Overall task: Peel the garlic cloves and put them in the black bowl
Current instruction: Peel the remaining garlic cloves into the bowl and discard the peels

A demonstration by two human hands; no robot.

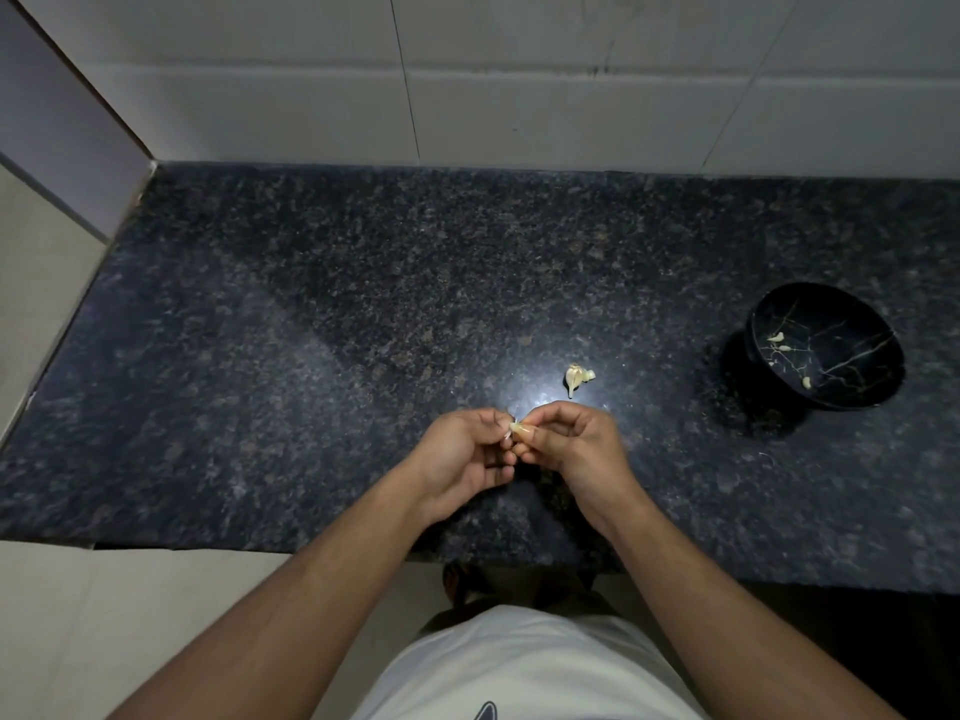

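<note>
Peeling in progress: left hand [462, 454] and right hand [569, 441] both pinch one garlic clove [519, 431] between their fingertips, skin partly lifted. Next, strip it clean, then carry it right to the black bowl [826, 345]; unpeeled cloves [577, 377] wait just beyond the fingers.

Bare forearms, no sleeves showing; a white shirt [524, 667] with a dark mark at its lower edge

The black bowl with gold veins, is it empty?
No, the black bowl with gold veins holds about three pale peeled garlic cloves.
</note>
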